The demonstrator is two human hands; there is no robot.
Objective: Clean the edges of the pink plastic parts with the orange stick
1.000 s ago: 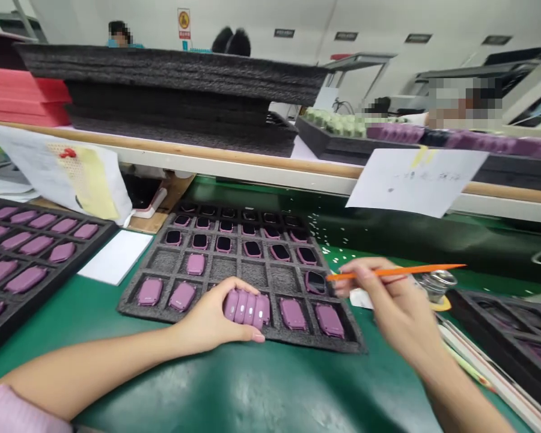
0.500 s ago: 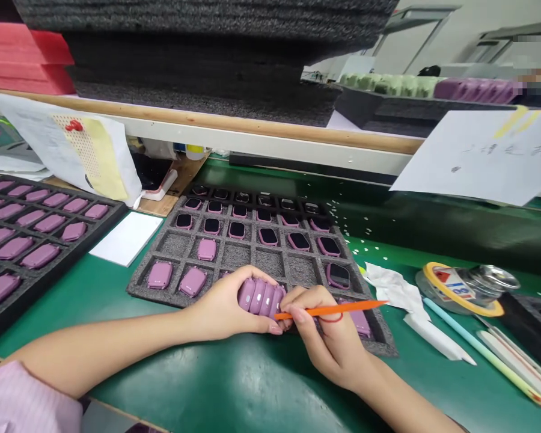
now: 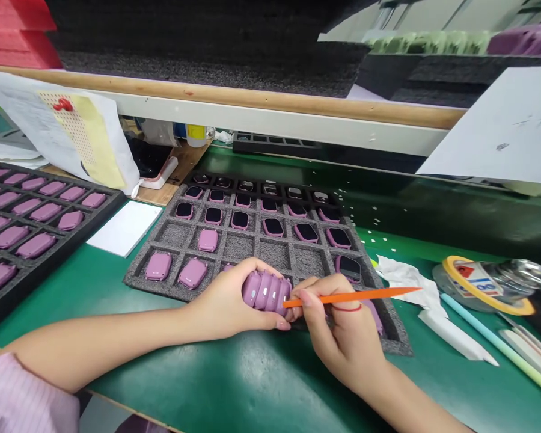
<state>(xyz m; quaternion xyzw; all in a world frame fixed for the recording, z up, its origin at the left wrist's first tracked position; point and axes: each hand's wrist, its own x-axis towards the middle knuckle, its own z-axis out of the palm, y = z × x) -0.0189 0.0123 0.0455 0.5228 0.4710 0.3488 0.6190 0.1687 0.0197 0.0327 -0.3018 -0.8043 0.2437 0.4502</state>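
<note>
My left hand [image 3: 247, 300] is wrapped round a row of several purple watch cases [image 3: 265, 291], pressed side by side above the near edge of the black foam tray [image 3: 137, 278]. In my right hand [image 3: 338, 325] is a thin orange pointed stick [image 3: 365, 295], pinched between thumb and fingers. One end of the stick meets the rightmost cases, while its tapered end points right. The right fingertips touch that end of the row. In the tray's compartments lie purple cases, some with dark screens up and some with a plain purple side up.
At the left stands a second tray [image 3: 49, 264] of purple cases, beside a white pad [image 3: 125, 228]. To the right are crumpled tissue [image 3: 408, 279], a glass jar with yellow tape [image 3: 482, 282] and a blue-green pen [image 3: 478, 331]. A wood-edged shelf [image 3: 252, 99] crosses above.
The view has shifted slightly, moving the shelf up and the right-hand items further right. Both hands keep their hold, and the stick's near end sits slightly higher along the row's right side.
</note>
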